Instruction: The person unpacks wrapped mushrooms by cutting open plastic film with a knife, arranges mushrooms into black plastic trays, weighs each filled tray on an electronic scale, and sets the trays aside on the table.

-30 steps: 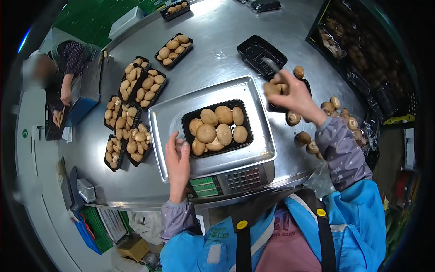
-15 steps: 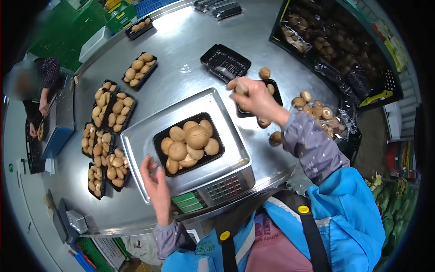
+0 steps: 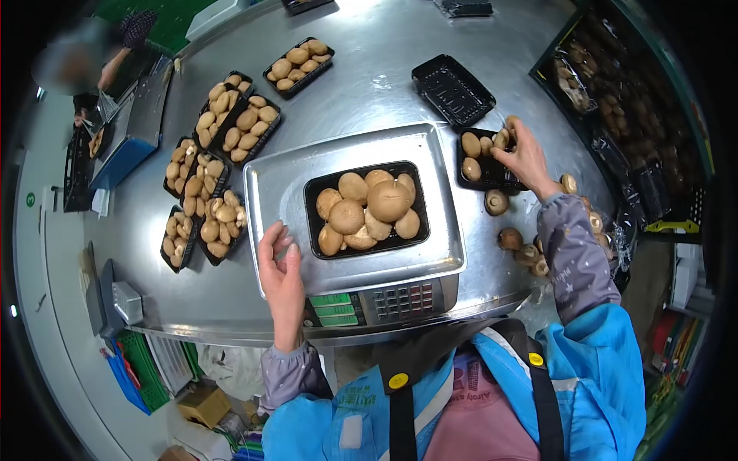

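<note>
A black tray heaped with brown mushrooms sits on the metal pan of a weighing scale. My left hand is open by the pan's left edge, fingers apart, holding nothing. To the right of the scale, my right hand reaches over a second black tray that holds a few mushrooms. Its fingers and thumb close around a mushroom at that tray's right side. An empty black tray lies just beyond. Loose mushrooms are scattered near my right wrist.
Several filled mushroom trays stand at the left, with another tray farther back. A dark crate of bagged mushrooms is at the right. Across the table, a person's arm is beside another scale.
My right hand has moved from the near edge of the empty tray to the partly filled tray. The view has shifted. My left hand stays by the scale pan.
</note>
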A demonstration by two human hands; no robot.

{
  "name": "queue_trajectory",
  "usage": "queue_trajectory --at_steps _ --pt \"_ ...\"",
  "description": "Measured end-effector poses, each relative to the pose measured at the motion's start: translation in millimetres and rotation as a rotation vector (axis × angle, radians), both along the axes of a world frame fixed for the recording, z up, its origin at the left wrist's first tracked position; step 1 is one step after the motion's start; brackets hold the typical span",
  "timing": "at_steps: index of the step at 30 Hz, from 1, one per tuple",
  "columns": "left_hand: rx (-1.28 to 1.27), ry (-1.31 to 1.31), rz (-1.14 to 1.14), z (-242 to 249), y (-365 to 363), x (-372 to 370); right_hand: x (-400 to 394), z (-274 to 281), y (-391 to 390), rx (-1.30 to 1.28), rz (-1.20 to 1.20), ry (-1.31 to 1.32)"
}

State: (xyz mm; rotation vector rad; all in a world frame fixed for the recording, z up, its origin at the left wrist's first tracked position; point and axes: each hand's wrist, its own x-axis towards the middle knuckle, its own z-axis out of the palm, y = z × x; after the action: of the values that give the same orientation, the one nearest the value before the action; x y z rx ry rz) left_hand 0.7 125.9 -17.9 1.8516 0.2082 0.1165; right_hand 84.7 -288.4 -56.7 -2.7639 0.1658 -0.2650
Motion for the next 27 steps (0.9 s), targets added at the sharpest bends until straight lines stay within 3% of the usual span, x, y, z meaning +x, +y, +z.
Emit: queue_trajectory --at_steps 3,5,7,9,11,13,15,19,22,24,27 --pt "0.007 0.052 -0.048 -2 0 0 -5 50 49 0.429 0.201 -0.021" --pt "-0.057 0.079 -0.064 -8 -2 -1 -8 92 91 0.669 0.284 0.300" --pt "-0.059 0.062 -0.081 -6 -7 -3 -4 103 126 0.556 0.499 0.235" --pt "-0.095 0.064 -0.107 -5 -9 -5 2 106 163 0.454 0.785 0.003" --pt "-0.135 0.068 -0.114 -7 -11 -7 6 96 199 0.371 0.881 -0.137" --pt "-0.161 0.060 -0.114 -10 -9 -10 5 105 225 0.201 0.852 -0.002" --pt "-0.189 0.050 -0.114 -13 -6 -13 7 101 245 0.014 0.854 -0.034" --pt "-0.232 0.034 -0.091 -14 -2 -16 15 79 260 -0.095 0.873 0.048" --pt "-0.231 0.033 -0.085 -9 1 -18 17 83 259 -0.055 0.894 0.133" --pt "-0.247 0.024 -0.050 -6 4 -18 19 84 239 0.143 0.848 -0.062" --pt "-0.202 0.017 -0.025 -5 12 -19 14 101 194 0.323 0.676 -0.055"
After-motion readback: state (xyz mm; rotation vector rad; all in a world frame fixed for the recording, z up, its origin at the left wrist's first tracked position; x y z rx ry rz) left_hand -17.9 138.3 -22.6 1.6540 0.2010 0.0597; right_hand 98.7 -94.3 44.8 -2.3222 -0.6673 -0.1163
